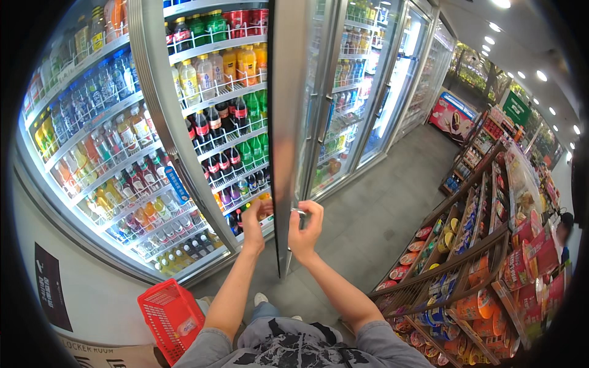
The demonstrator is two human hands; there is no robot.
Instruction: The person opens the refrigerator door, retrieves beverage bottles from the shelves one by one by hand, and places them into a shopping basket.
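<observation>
A glass cooler door [286, 129] stands swung out, seen nearly edge-on before me. My right hand [306, 230] curls around the metal door handle [300, 212] on its outer side. On the inner side, my left hand [254, 225] is raised with nothing in it; its fingertips are close to the door's inner face, and contact cannot be made out. Behind the left hand, the shelves hold dark cola bottles [214, 120], green soda bottles [254, 106], orange juice bottles [247, 66] and red cans [239, 22].
A red plastic shopping basket [161, 301] with a small package inside is at my lower left. Shut cooler doors [363, 92] run along the aisle. Snack shelves [441, 271] with instant noodle cups line the right. A person [565, 230] is partly visible at far right.
</observation>
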